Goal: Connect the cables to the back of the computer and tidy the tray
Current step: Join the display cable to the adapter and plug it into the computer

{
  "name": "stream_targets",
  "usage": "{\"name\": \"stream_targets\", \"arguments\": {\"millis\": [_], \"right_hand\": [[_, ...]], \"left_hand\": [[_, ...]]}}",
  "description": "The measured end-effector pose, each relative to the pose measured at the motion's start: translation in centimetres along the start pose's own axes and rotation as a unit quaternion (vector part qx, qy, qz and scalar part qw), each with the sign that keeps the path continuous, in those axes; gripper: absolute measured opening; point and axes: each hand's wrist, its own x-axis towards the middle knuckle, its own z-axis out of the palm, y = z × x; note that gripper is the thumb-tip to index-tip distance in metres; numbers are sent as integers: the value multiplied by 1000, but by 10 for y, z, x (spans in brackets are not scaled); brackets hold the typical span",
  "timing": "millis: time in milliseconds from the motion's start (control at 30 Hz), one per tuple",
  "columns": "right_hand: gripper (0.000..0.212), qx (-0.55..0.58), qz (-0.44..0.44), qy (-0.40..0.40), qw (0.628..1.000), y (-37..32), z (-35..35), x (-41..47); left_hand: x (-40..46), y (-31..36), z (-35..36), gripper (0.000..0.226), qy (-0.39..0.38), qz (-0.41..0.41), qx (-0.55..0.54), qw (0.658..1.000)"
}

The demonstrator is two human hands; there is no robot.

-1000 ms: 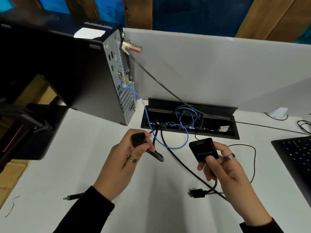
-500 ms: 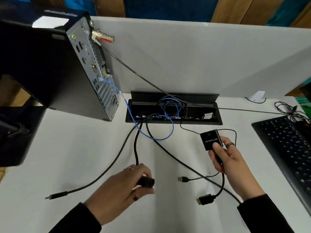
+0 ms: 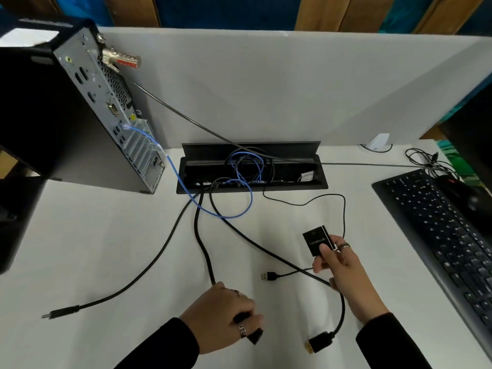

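Hands grip plug (image 3: 254, 337) and adapter (image 3: 318, 241), apart.

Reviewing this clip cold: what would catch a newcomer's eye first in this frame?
Probably the bright blue network cable, looping from the computer's rear panel on the left into the open cable tray at the desk's back edge. Next, the hands in front: the right hand pinches a small black adapter box, the left hand grips a black cable plug.
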Motion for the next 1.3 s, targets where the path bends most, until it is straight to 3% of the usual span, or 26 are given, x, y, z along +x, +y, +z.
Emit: {"name": "stream_targets", "arguments": {"millis": [133, 300, 433, 567, 667, 767, 867, 967, 1167, 1300], "right_hand": [[23, -51, -17, 20, 998, 25, 0, 8], [19, -54, -33, 20, 998, 41, 14, 6], [18, -57, -37, 42, 997, 46, 20, -2], [20, -34, -30, 42, 998, 49, 21, -6], [19, -72, -35, 40, 996, 54, 14, -7], [20, -102, -40, 39, 993, 59, 3, -9], [21, -138, -45, 42, 989, 61, -9, -10], [20, -138, -44, 39, 989, 61, -20, -9], [22, -74, -3, 58, 996, 59, -34, 1], [23, -73, 3, 48, 996, 59, -36, 3]], "left_hand": [[-1, -5, 2, 18, -14, -63, -7, 998], [35, -20, 1, 25, 67, -123, -19, 990], [72, -23, 1, 41, 90, -83, 16, 992], [98, -23, 13, 52, 48, -63, 3, 997], [105, -22, 18, 40, 58, -76, -15, 995], [105, -24, 14, 17, 86, -79, 83, 990], [100, -28, 7, 23, 93, -60, 155, 982], [89, -38, 3, 16, 158, -17, 170, 973], [61, -48, -17, 34, 260, -35, 218, 940], [34, -52, -28, 49, 303, -89, 134, 939]]}}
